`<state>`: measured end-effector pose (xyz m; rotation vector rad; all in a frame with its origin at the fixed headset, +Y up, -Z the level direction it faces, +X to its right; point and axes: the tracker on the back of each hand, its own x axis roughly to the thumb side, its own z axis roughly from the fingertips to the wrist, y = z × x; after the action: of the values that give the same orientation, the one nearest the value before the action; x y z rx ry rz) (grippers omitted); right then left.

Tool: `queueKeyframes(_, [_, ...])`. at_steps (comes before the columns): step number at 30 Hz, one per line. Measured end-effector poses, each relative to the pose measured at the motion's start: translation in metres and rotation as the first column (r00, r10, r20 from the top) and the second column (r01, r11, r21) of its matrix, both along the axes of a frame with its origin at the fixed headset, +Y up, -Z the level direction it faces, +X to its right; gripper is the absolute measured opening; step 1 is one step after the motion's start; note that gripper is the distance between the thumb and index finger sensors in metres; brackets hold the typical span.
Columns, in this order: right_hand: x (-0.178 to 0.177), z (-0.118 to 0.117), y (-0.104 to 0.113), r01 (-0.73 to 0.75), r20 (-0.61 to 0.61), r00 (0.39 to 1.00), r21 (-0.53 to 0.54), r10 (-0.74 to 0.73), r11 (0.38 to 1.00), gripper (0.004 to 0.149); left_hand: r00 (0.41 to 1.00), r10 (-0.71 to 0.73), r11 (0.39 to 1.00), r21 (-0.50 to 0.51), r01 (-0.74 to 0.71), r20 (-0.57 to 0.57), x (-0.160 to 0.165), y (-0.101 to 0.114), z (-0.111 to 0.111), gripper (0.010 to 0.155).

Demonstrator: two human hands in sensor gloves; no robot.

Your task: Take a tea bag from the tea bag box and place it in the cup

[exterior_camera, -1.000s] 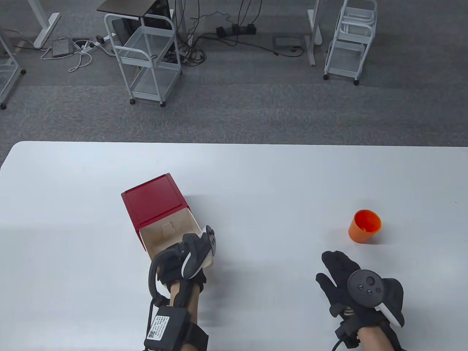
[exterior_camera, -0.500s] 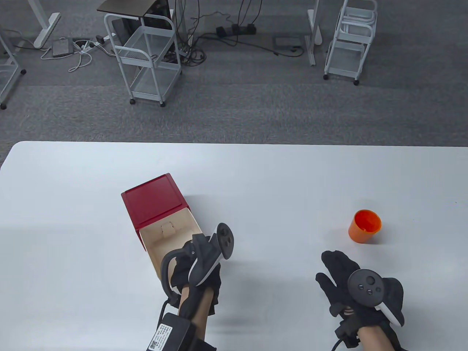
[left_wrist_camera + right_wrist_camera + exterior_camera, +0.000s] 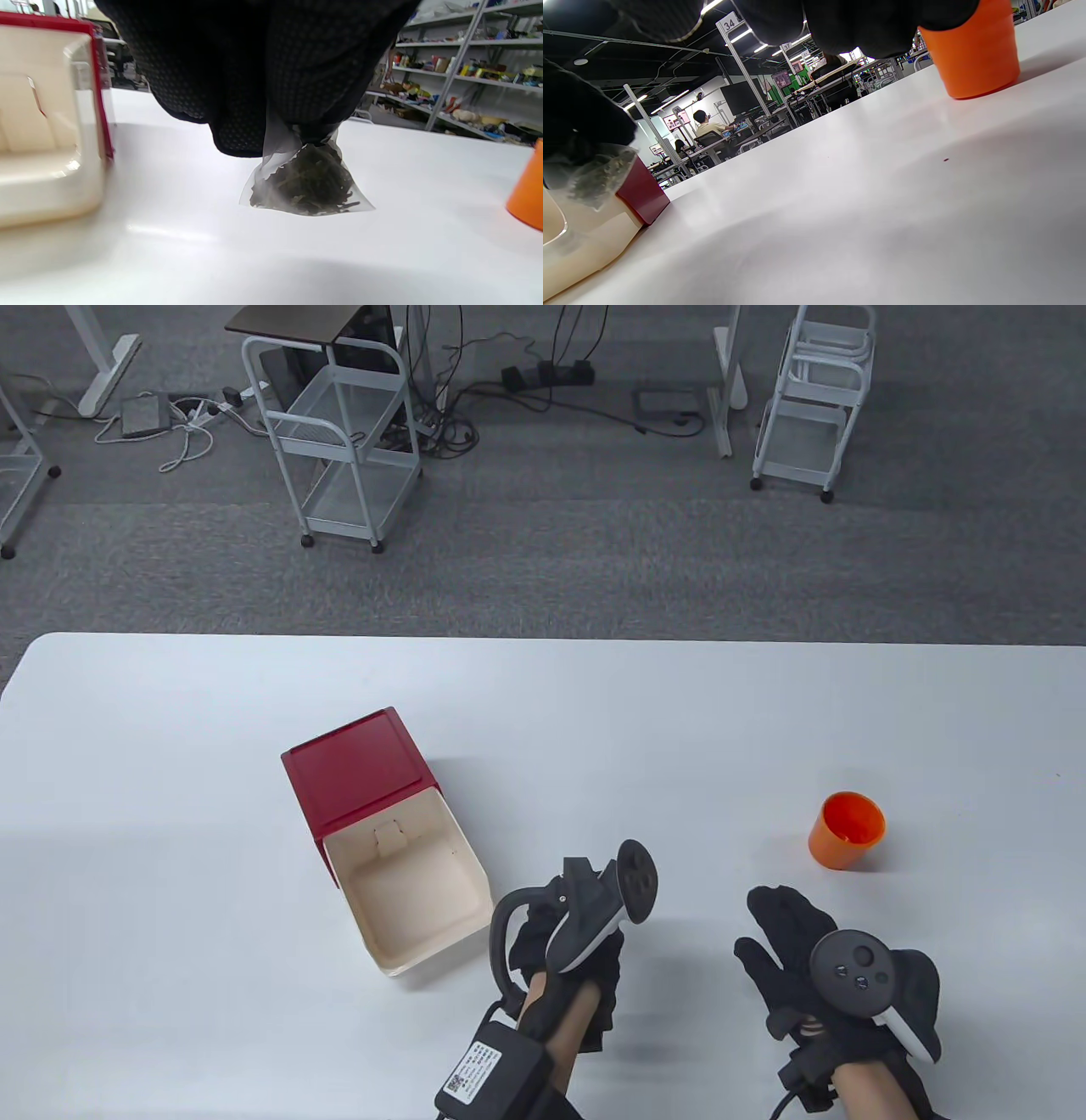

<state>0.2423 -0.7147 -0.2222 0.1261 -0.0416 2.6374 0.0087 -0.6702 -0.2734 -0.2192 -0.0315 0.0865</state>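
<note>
The red tea bag box [image 3: 352, 770] lies on the white table [image 3: 594, 712] with its cream drawer [image 3: 411, 891] pulled out; the drawer looks empty. My left hand [image 3: 560, 937] is just right of the drawer and pinches a clear tea bag of dark leaves [image 3: 307, 182] that hangs just above the table. The bag also shows in the right wrist view [image 3: 589, 178]. The orange cup [image 3: 846, 829] stands upright at the right, also in the right wrist view [image 3: 971, 55]. My right hand [image 3: 797, 950] rests flat and empty, fingers spread, just below-left of the cup.
The box's drawer [image 3: 42, 140] fills the left of the left wrist view. The cup's edge [image 3: 528, 195] shows at its right. White wire carts [image 3: 344, 432] and cables stand on the grey floor beyond the table's far edge.
My left hand has lifted out of the drawer and moved right toward the cup, carrying the tea bag. The drawer now shows empty. My right hand has not moved.
</note>
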Motion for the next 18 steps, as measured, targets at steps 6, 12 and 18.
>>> queueKeyframes(6, [0.0, 0.0, 0.0, 0.003, 0.002, 1.0, -0.003, -0.003, 1.0, 0.065, 0.999, -0.017, 0.998, -0.061, 0.019, 0.036, 0.02, -0.035, 0.003, 0.041])
queueKeyframes(12, [0.0, 0.0, 0.0, 0.0, 0.0, 1.0, -0.005, 0.0, 1.0, 0.065, 0.995, -0.07, 0.994, -0.085, 0.075, 0.067, 0.029, -0.064, 0.008, 0.041])
queueKeyframes(18, [0.0, 0.0, 0.0, -0.003, -0.001, 1.0, -0.008, 0.003, 1.0, 0.064, 0.993, -0.084, 0.994, -0.069, 0.089, 0.079, 0.031, -0.071, 0.011, 0.041])
